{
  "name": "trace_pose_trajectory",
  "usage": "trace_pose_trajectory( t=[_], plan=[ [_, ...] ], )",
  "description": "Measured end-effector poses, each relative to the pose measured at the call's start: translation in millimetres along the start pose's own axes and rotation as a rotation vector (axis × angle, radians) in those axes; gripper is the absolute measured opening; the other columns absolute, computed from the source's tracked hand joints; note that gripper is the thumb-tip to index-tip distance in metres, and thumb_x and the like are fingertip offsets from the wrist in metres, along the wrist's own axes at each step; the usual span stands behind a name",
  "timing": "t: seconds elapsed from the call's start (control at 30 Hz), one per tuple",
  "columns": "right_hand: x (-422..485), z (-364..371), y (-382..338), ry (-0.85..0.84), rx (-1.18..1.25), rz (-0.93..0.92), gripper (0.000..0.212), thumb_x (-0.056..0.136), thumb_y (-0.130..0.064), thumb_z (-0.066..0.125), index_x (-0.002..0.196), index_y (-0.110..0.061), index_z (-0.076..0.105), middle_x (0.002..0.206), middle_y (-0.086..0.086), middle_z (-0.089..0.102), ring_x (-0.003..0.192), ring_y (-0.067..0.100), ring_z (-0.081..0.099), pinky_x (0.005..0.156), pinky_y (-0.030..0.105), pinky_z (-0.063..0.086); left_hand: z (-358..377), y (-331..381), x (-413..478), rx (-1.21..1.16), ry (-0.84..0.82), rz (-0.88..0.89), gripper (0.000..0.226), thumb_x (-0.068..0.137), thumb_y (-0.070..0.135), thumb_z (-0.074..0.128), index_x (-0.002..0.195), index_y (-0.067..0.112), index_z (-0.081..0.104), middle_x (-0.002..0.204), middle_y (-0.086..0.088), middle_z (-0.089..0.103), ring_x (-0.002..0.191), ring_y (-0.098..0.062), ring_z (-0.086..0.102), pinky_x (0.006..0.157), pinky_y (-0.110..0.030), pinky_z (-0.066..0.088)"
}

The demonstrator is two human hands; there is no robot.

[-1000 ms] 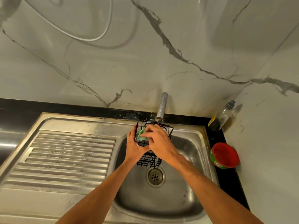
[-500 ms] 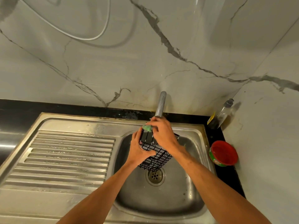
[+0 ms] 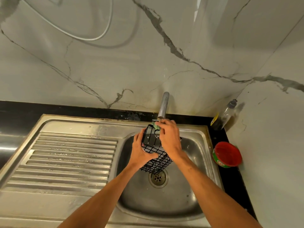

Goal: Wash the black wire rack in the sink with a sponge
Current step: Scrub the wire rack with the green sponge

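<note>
Head view, one moment at the sink (image 3: pixel 194 145).

Item 1, rack (image 3: pixel 150 142): black wire, basket-shaped, with a solid dark plate on one face. Location: held in the air over the basin, between the tap (image 3: pixel 163 104) and the drain (image 3: pixel 158 177), touching neither so far as can be told. The long axis runs diagonally. The mesh end is low and near, pointing at the drain; the plate end is high and far, pointing up toward the tap's mouth. The plate faces the camera. Judged reason for the tilt: the top rim comes under the spout and within reach of the sponge, and run-off would fall into the basin rather than onto the drainboard (image 3: pixel 70 155).

Item 2, left hand (image 3: pixel 141 151): wrapped round the rack's left side, thumb laid across the plate's lower edge, fingers curled behind. It probably serves as the clamp, so the rack does not twist under rubbing.

Item 3, right hand (image 3: pixel 169 137): fingers bunched, pinching the sponge (image 3: pixel 155 126) — green, mostly hidden — against the rack's upper corner. The wrist crosses over the rack's right side.

Step in hand, as judged: scrubbing the top rim. Whether water runs cannot be told.

Item 4, bystanders: bottle (image 3: pixel 227 116) and red tub (image 3: pixel 227 153) on the black counter right of the sink, well apart from the hands; white cord (image 3: pixel 92 37) looped on the marble wall.
</note>
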State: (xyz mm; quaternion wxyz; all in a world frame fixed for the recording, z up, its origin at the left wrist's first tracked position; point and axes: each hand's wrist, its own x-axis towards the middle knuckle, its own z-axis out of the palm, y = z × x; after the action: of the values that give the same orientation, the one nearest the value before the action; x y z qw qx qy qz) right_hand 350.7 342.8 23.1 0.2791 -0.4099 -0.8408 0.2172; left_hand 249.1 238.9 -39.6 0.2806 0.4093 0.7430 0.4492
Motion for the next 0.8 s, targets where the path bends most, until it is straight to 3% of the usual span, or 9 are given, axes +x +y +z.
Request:
trace_pose_trajectory(
  t=[0.13,0.23,0.27,0.37,0.5,0.63,0.73,0.8],
  plan=[
    [-14.6,1.0,-13.9,-0.136,-0.078,-0.291,0.040,0.088,0.007,0.060,0.120,-0.016,0.069,0.126,0.002,0.062,0.119,0.017,0.049,0.104,0.032,0.043,1.6,0.4,-0.1,-0.031,0.018,-0.017,0.124,0.053,0.038,0.092,0.157,0.023,0.026,0.153,-0.003,0.037,0.133,-0.009,0.036,0.108,-0.029,0.034],
    [-9.0,-4.4,14.0,-0.005,-0.058,0.009,0.039,0.089,0.007,0.058,0.118,-0.017,0.069,0.123,-0.001,0.063,0.111,0.011,0.050,0.100,0.030,0.047,0.5,2.5,-1.8,-0.049,0.025,-0.033,0.125,0.046,0.048,0.079,0.157,0.025,0.025,0.148,-0.001,0.037,0.130,-0.011,0.037,0.105,-0.030,0.036],
    [-10.3,-5.0,17.3,0.007,-0.055,0.035,0.037,0.090,0.005,0.058,0.118,-0.017,0.069,0.122,-0.001,0.063,0.111,0.011,0.051,0.101,0.032,0.048,-0.4,0.7,-2.2,-0.047,0.038,-0.036,0.126,0.045,0.050,0.077,0.157,0.024,0.025,0.147,-0.002,0.037,0.131,-0.013,0.037,0.106,-0.031,0.037],
    [-21.6,-7.0,13.1,-0.063,-0.121,-0.112,0.037,0.089,0.003,0.061,0.119,-0.018,0.069,0.126,-0.001,0.063,0.118,0.013,0.052,0.105,0.032,0.044,-1.7,-2.1,-2.3,-0.031,0.062,-0.038,0.128,0.048,0.050,0.082,0.158,0.022,0.024,0.152,-0.007,0.036,0.134,-0.013,0.034,0.110,-0.036,0.037],
    [-18.1,-19.5,30.8,0.086,-0.095,0.117,0.034,0.088,0.001,0.063,0.113,-0.020,0.072,0.115,-0.003,0.069,0.103,0.010,0.060,0.093,0.032,0.053,-1.7,-4.9,-1.5,-0.091,0.079,-0.089,0.122,0.056,0.019,0.094,0.158,0.026,0.027,0.152,-0.004,0.037,0.135,-0.014,0.037,0.115,-0.043,0.038],
    [-23.9,-19.3,29.6,-0.010,-0.112,-0.032,0.032,0.089,0.001,0.063,0.113,-0.019,0.071,0.120,-0.002,0.067,0.109,0.011,0.058,0.099,0.027,0.042,-1.2,-12.7,1.4,-0.115,0.101,-0.116,0.124,0.057,0.019,0.093,0.159,0.028,0.023,0.152,-0.003,0.036,0.137,-0.017,0.039,0.116,-0.047,0.038],
    [-17.9,-24.5,46.9,0.042,-0.002,0.160,0.031,0.090,0.002,0.061,0.111,-0.018,0.072,0.119,-0.001,0.067,0.104,0.005,0.056,0.100,0.031,0.049,-1.6,-14.2,2.5,-0.170,0.120,-0.158,0.121,0.061,0.014,0.092,0.159,0.029,0.023,0.152,-0.001,0.036,0.134,-0.011,0.037,0.114,-0.042,0.037],
    [-25.3,-24.0,41.9,0.000,-0.004,0.078,0.029,0.090,0.000,0.063,0.110,-0.018,0.073,0.117,-0.002,0.067,0.105,0.006,0.055,0.101,0.030,0.048,-2.6,-16.9,4.6,-0.196,0.140,-0.172,0.121,0.061,0.015,0.092,0.159,0.030,0.023,0.153,0.000,0.036,0.136,-0.013,0.038,0.116,-0.043,0.037]
  ],
)
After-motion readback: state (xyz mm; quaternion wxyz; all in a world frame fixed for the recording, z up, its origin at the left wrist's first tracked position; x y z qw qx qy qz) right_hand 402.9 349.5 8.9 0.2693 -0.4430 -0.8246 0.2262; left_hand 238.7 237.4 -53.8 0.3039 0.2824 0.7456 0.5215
